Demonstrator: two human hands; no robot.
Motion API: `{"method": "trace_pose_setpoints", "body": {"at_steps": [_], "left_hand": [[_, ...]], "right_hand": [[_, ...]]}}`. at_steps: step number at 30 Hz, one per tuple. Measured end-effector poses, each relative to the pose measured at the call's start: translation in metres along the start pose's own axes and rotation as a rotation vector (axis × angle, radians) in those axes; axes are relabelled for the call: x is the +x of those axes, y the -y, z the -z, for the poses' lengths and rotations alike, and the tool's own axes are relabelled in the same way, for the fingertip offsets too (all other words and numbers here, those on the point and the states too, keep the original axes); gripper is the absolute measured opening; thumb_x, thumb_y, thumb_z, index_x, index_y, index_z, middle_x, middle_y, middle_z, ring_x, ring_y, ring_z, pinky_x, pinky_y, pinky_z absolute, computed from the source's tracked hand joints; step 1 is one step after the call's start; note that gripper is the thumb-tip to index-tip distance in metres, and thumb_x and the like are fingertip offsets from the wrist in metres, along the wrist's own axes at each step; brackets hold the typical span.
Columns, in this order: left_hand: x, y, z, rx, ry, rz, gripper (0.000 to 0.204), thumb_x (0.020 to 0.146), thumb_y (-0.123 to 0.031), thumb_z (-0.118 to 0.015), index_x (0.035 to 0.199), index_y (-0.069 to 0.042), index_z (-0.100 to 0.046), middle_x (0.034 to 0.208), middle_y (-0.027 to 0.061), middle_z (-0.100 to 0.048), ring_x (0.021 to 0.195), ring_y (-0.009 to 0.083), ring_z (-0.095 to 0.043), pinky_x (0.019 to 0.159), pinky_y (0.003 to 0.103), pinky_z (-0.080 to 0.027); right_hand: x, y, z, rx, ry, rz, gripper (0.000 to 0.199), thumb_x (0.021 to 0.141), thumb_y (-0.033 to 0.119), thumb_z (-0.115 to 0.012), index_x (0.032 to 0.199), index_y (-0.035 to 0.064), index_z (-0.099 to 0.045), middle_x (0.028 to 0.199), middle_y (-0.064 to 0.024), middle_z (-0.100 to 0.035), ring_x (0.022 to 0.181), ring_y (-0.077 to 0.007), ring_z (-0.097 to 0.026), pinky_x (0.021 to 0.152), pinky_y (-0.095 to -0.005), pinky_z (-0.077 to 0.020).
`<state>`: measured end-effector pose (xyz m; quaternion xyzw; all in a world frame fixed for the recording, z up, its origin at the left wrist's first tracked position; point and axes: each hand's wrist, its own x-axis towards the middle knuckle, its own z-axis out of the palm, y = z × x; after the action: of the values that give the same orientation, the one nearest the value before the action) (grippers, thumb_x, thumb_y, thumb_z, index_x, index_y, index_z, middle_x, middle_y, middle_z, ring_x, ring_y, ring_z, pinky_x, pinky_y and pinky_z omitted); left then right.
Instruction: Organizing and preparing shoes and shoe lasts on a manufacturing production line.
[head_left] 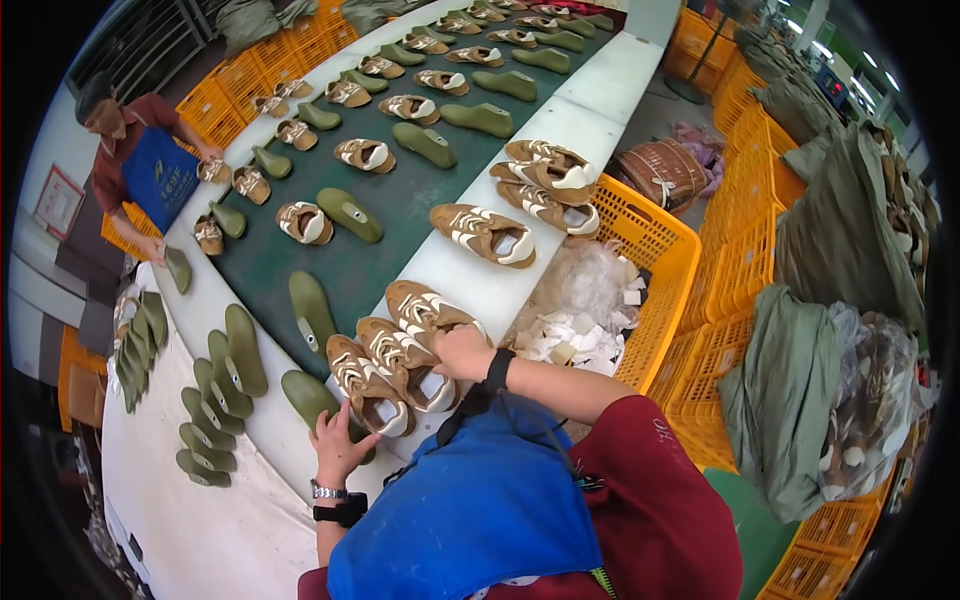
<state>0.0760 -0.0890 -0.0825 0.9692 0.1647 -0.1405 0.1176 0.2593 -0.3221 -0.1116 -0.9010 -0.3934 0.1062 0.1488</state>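
Note:
Three tan sneakers with white laces and stripes stand side by side at the near end of the bench. My right hand (pixel 463 352), wearing a black wristband, is closed at the heel opening of the far sneaker (pixel 425 305); its fingertips are partly hidden. Beside it are the middle sneaker (pixel 392 347) and the near sneaker (pixel 362 375). My left hand (pixel 338 447), with a metal watch and black band, has its fingers spread at the near sneaker's heel. It partly covers a green shoe last (pixel 310 395); no grip on either shows.
A green conveyor belt (pixel 270 250) carries rows of sneakers and lasts. Several lasts (pixel 243 350) lie at left, near a co-worker (pixel 150 160) handling a last and a sneaker. More sneakers (pixel 485 235) stand on the white ledge, beside a yellow crate (pixel 650 230) of scraps.

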Motion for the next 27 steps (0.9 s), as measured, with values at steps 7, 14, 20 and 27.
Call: {"method": "trace_pose_setpoints", "body": {"at_steps": [7, 14, 20, 27], "left_hand": [[-0.002, 0.005, -0.012, -0.037, -0.134, -0.034, 0.083, 0.063, -0.054, -0.072, 0.133, -0.019, -0.043, 0.120, 0.0082, -0.057, 0.124, 0.0330, -0.037, 0.100, 0.060, -0.020], [-0.004, -0.006, -0.004, -0.148, -0.149, -0.012, 0.084, 0.060, -0.049, -0.075, 0.131, -0.017, -0.045, 0.121, 0.0088, -0.056, 0.125, 0.0333, -0.036, 0.102, 0.055, -0.020], [-0.020, -0.045, -0.010, -0.035, -0.147, -0.015, 0.055, 0.064, -0.047, -0.073, 0.107, -0.016, -0.063, 0.120, 0.0105, -0.052, 0.122, 0.0343, -0.038, 0.102, 0.062, -0.014], [-0.033, -0.061, -0.018, -0.266, -0.144, -0.073, 0.034, 0.067, -0.034, -0.075, 0.084, -0.007, -0.064, 0.091, 0.0110, -0.061, 0.091, 0.0291, -0.058, 0.095, 0.051, -0.034]], "right_hand": [[0.004, -0.015, 0.017, 0.173, 0.090, -0.021, 0.042, 0.074, 0.038, -0.066, 0.084, -0.0019, -0.059, 0.078, -0.0180, -0.065, 0.076, -0.0338, -0.063, 0.068, -0.0427, -0.0500], [0.035, -0.156, 0.105, 0.137, -0.501, -0.096, 0.021, 0.076, 0.021, -0.060, 0.088, 0.0055, -0.065, 0.082, -0.0177, -0.064, 0.078, -0.0366, -0.060, 0.070, -0.0456, -0.0479], [0.038, -0.273, 0.174, -0.086, -0.381, -0.387, 0.033, 0.071, 0.030, -0.064, 0.099, 0.0117, -0.067, 0.096, -0.0163, -0.065, 0.093, -0.0341, -0.060, 0.082, -0.0417, -0.0483], [0.050, -0.260, 0.153, -0.205, -0.170, -0.291, 0.025, 0.069, 0.027, -0.065, 0.089, 0.0127, -0.069, 0.086, -0.0141, -0.066, 0.084, -0.0316, -0.063, 0.077, -0.0410, -0.0497]]}}
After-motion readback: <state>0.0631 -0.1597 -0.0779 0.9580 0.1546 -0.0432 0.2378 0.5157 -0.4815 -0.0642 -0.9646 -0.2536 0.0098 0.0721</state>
